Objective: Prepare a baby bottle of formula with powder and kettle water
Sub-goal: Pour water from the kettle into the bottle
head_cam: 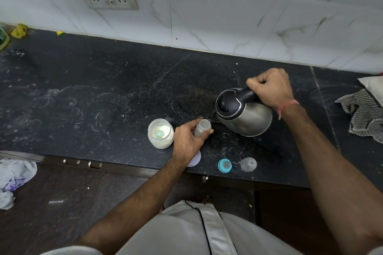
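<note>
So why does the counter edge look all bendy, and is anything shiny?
Head view: the wide lens curves the black stone counter and wall tiles near the edges; soft light gleams on the steel kettle held by the right hand; corners look dimmer, centre sharp.

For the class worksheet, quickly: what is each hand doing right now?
Left hand: grips the baby bottle.
Right hand: grips the kettle by its handle.

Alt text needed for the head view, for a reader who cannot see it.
A right hand tips a steel kettle toward a small open baby bottle, gripped by the left hand on a dark counter. An open powder jar stands beside it.
</note>
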